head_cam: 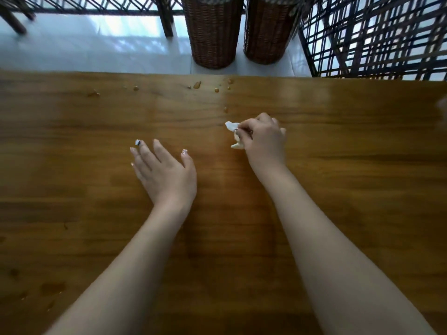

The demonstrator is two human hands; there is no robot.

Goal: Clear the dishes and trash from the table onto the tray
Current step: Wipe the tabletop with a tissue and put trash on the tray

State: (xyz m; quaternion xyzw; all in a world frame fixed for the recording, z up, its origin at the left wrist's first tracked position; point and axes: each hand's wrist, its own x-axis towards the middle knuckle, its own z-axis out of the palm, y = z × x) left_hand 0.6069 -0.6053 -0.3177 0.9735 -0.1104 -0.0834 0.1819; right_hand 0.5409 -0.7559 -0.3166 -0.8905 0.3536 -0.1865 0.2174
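A small crumpled white tissue lies against the wooden table near its middle. My right hand grips the tissue, fingers curled round it, and part of the paper sticks out to the left of the fist. My left hand hovers flat just over the wood to the left, fingers spread and straight, holding nothing. No tray and no dishes are in view.
Several brownish liquid drops dot the wood near the far edge, and darker stains mark the near left. Beyond the far edge stand two wicker baskets on a white floor, with a black lattice frame at right.
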